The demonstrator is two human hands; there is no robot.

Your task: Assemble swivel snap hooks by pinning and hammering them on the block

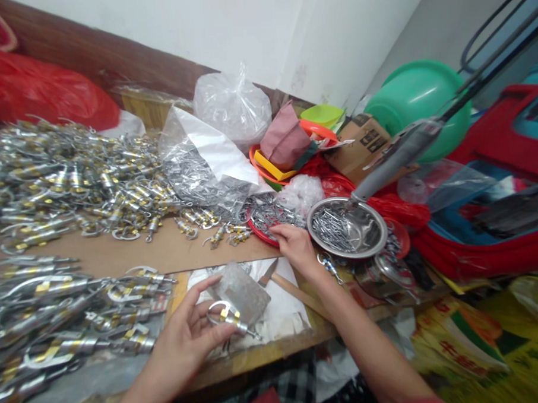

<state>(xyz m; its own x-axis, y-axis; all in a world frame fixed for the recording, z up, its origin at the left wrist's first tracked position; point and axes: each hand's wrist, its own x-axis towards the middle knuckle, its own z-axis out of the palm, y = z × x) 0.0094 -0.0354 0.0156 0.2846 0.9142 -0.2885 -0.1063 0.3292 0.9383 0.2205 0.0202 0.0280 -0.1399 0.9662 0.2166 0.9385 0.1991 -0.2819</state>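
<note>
My left hand (192, 323) holds a small silver metal fitting (229, 315) with a curved hook-like arm and yellow parts, its thin end pointing right. The thumb is on the fitting and the index finger is stretched out. Behind it a grey metal block (241, 292) rests on white paper (278, 326). My right hand (294, 245) reaches to the edge of a red dish (258, 231) full of thin metal pins (273, 212). Its thumb and fingers are drawn together, and whatever lies between them is hidden. A wooden-handled knife (295, 292) lies beneath my right forearm.
Piles of similar fittings (66, 169) cover the left side, partly on cardboard (120, 255). A steel bowl of pins (380, 238) stands right of my right hand. Behind are a clear bag of metal parts (197, 181), a grey-handled tool (392, 157) and a green basin (420, 100).
</note>
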